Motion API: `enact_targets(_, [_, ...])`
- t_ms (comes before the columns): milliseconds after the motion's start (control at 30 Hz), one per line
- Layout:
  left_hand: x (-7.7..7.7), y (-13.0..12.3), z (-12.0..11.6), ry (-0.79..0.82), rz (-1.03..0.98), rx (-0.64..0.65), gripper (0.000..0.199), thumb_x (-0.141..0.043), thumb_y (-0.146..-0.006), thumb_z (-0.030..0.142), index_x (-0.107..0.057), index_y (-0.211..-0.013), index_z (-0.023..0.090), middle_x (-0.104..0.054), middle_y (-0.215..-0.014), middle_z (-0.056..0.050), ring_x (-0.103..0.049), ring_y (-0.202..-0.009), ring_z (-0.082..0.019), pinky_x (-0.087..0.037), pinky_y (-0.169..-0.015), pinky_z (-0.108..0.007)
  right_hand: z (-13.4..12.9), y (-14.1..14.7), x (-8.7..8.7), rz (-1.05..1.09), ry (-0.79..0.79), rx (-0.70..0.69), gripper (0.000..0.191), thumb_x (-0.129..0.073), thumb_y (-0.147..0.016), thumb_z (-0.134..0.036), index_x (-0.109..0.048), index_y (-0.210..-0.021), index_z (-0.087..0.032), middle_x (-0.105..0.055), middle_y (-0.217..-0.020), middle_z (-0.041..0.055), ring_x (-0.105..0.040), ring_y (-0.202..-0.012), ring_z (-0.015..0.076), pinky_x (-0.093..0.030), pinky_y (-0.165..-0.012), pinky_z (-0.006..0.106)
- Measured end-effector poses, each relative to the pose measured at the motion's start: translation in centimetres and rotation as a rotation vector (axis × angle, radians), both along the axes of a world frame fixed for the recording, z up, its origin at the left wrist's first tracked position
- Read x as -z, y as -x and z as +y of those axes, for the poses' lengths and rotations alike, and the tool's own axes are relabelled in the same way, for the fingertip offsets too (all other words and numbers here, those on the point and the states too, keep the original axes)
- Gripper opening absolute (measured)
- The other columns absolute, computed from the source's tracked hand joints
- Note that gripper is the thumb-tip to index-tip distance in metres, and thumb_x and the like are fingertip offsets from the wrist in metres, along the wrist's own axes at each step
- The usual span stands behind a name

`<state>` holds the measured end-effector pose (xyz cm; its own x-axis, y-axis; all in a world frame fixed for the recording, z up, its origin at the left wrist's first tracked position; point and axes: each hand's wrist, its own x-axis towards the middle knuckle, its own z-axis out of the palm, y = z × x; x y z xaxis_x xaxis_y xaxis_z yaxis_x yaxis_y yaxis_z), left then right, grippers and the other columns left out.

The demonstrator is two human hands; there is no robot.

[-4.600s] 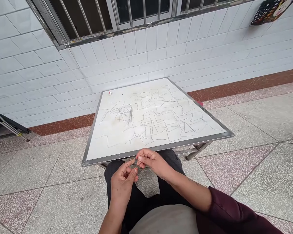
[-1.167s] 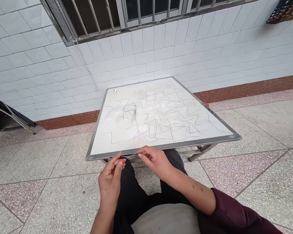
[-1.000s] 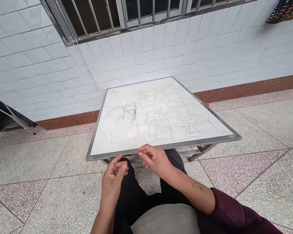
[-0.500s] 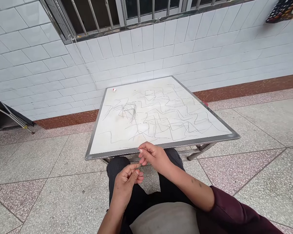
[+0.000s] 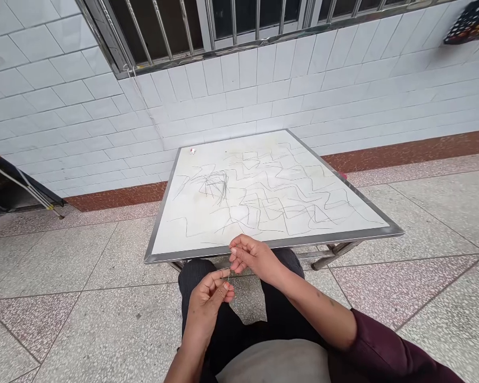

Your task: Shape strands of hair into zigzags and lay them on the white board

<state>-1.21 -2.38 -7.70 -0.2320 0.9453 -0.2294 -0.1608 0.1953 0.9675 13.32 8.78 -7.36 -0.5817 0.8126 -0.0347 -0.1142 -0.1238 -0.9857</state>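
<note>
The strand [image 5: 229, 275] is up off the table [image 5: 173, 240], between the two hands, just on the person's side of the near edge [image 5: 323, 238] and above the gap between the knees [image 5: 195, 271]. The left hand [image 5: 203, 303] sits lower, thumb and fingers pinched together on it; the right hand [image 5: 259, 260] is higher, thumb and forefinger closed, seemingly on its upper part – the exact contact is too fine to make out

It looks very light and thin, probably a bit springy, easy to kink and easy to lose from the fingertips. A pinch near each end, tip to tip, should suit it best; squeezing the middle could bend it

The right fingers overlap the near edge in this view, and whether they touch it cannot be told. Forward movement at this height could catch that rim, so lifting comes first; sideways and toward the lap there is more room, with the knees below. Thin dark marks [image 5: 223, 183] run over much of the table, densest toward its left side – loose strands or drawn lines, hard to say. A small red-and-white piece [image 5: 192, 151] lies near the far left corner
</note>
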Motion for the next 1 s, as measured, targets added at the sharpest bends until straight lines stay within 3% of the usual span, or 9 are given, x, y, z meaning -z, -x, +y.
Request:
enact_targets(167, [0.2, 0.7, 0.3, -0.051, 0.069, -0.111, 0.035, -0.077, -0.071, 0.039, -0.074, -0.099, 0.019, -0.071, -0.074, -0.002, -0.065, -0.069, -0.015, -0.054, -0.068, -0.027, 0.5, 0.6, 0.1, 0.006, -0.015, -0.018, 0.028, -0.06, -0.088, -0.044, -0.063, -0.101, -0.019, -0.066, -0.087, 0.0018, -0.067, -0.072, 0.0131, -0.056, -0.064, 0.027])
enact_targets(400, [0.0, 2.1, 1.3, -0.108, 0.123, -0.196, 0.034, -0.075, -0.073, 0.04, -0.073, -0.1, 0.018, -0.071, -0.076, -0.002, -0.066, -0.069, -0.015, -0.054, -0.07, -0.028, 1.6, 3.5, -0.5, -0.031, -0.079, -0.013, 0.023, -0.061, -0.086, -0.04, -0.063, -0.093, -0.019, -0.066, -0.079, -0.0005, -0.063, -0.062, 0.0108, -0.052, -0.056, 0.024])
enact_targets(533, [0.1, 3.8, 3.3, -0.125, 0.12, -0.289, 0.039, -0.075, -0.072, 0.04, -0.071, -0.103, 0.016, -0.071, -0.077, -0.002, -0.066, -0.07, -0.015, -0.054, -0.073, -0.03, 2.8, 4.7, -2.2, -0.082, -0.2, 0.075, 0.023, -0.061, -0.084, -0.037, -0.064, -0.099, -0.02, -0.065, -0.086, 0.0013, -0.064, -0.068, 0.0126, -0.052, -0.055, 0.024])
enact_targets(633, [0.2, 6.0, 5.8, -0.157, 0.143, -0.351, 0.04, -0.074, -0.071, 0.039, -0.07, -0.103, 0.014, -0.069, -0.074, -0.001, -0.067, -0.071, -0.015, -0.054, -0.076, -0.032, 3.0, 4.3, -2.3, -0.111, -0.297, 0.178, 0.022, -0.056, -0.087, -0.036, -0.064, -0.101, -0.021, -0.066, -0.088, 0.0023, -0.064, -0.07, 0.0137, -0.052, -0.057, 0.024])
enact_targets(700, [0.2, 7.7, 7.8, -0.168, 0.159, -0.37, 0.04, -0.074, -0.07, 0.039, -0.07, -0.1, 0.014, -0.068, -0.071, -0.001, -0.066, -0.069, -0.015, -0.054, -0.076, -0.032, 2.5, 3.5, -1.0, -0.15, -0.294, 0.174, 0.022, -0.054, -0.089, -0.038, -0.064, -0.101, -0.022, -0.067, -0.087, 0.0024, -0.064, -0.068, 0.0142, -0.051, -0.056, 0.024])
enact_targets(800, [0.3, 10.1, 10.9, -0.149, 0.189, -0.37, 0.036, -0.075, -0.069, 0.036, -0.07, -0.096, 0.013, -0.067, -0.068, 0.0, -0.066, -0.067, -0.015, -0.055, -0.074, -0.032, 0.8, 1.7, 2.8, -0.245, -0.287, 0.111, 0.024, -0.051, -0.091, -0.041, -0.065, -0.099, -0.023, -0.066, -0.079, 0.0017, -0.064, -0.065, 0.0156, -0.05, -0.053, 0.025])
enact_targets(900, [0.7, 12.1, 13.9, -0.085, 0.226, -0.348, 0.025, -0.072, -0.079, 0.03, -0.068, -0.096, 0.012, -0.067, -0.072, -0.001, -0.066, -0.068, -0.014, -0.055, -0.073, -0.032, -0.9, -0.7, 7.0, -0.344, -0.396, 0.088, 0.028, -0.048, -0.093, -0.044, -0.066, -0.092, -0.022, -0.064, -0.076, 0.0016, -0.062, -0.06, 0.0153, -0.052, -0.056, 0.026])
enact_targets(1000, [1.3, 13.6, 16.3, 0.017, 0.271, -0.322, 0.02, -0.064, -0.09, 0.03, -0.065, -0.1, 0.013, -0.068, -0.088, -0.003, -0.066, -0.074, -0.015, -0.056, -0.07, -0.033, -1.8, -3.3, 10.2, -0.413, -0.465, 0.103, 0.03, -0.046, -0.095, -0.044, -0.067, -0.091, -0.023, -0.066, -0.08, 0.0029, -0.062, -0.061, 0.0158, -0.054, -0.059, 0.027])
